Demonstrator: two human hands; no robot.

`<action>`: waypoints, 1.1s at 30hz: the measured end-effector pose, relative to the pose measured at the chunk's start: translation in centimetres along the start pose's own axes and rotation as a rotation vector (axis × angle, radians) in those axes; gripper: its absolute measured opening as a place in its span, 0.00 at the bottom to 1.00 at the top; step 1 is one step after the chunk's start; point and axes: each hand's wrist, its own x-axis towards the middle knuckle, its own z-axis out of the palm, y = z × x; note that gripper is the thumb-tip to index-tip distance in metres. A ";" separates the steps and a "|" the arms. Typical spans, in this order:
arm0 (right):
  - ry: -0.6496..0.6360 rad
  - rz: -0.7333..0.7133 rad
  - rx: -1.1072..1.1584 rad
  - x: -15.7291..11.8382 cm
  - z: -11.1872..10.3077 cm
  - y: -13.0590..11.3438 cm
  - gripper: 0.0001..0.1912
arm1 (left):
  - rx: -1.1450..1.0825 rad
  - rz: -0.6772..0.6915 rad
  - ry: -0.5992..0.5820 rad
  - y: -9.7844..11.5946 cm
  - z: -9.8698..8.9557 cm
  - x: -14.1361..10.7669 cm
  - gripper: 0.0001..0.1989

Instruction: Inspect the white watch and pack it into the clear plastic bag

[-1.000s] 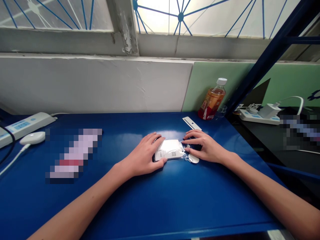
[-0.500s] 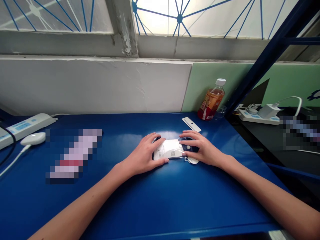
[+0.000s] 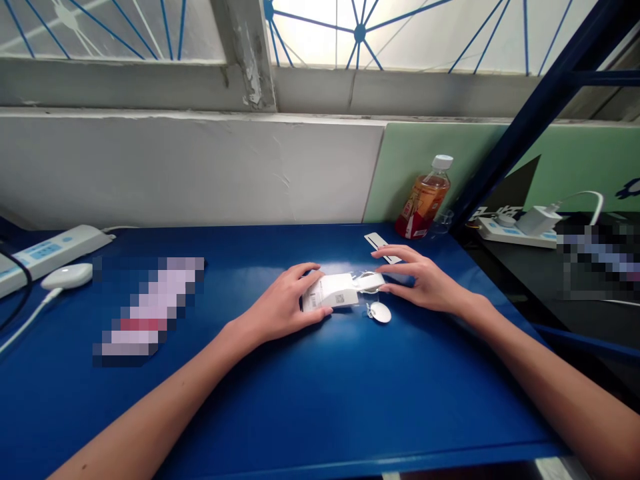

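Observation:
My left hand (image 3: 287,300) holds a small white packet (image 3: 333,293) with printed codes by its left end, thumb in front and fingers behind. At the packet's right end, white strings and a small white tag-like piece (image 3: 371,283) stick out. The fingertips of my right hand (image 3: 415,277) touch that piece, thumb below and fingers curved above it. Just in front lies a round white tag (image 3: 380,313) with a short string. Behind my right fingers is a flat white card (image 3: 376,240) with a dark slot, partly covered.
A drink bottle (image 3: 424,199) stands at the back right of the blue table (image 3: 300,400). Power strips (image 3: 55,252) sit at the left and beyond the right edge. A white puck-like device (image 3: 69,276) and a pixelated object (image 3: 150,307) lie left.
My right hand has shifted slightly right and up, off the packet's dark right part. The white piece with strings now shows there, and the round tag is uncovered.

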 end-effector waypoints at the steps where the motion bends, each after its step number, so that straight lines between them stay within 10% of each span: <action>1: -0.017 0.025 0.016 -0.1 0.0 0.2 0.12 | -0.003 -0.006 -0.003 0.0 0.0 0.0 0.32; 19: -0.076 0.105 0.058 0.4 1.3 -1.9 0.12 | 0.010 0.057 0.036 0.7 0.5 0.1 0.28; 33: 0.519 0.392 0.382 0.6 -1.0 -2.5 0.14 | 0.082 0.083 -0.062 0.8 -0.1 0.1 0.34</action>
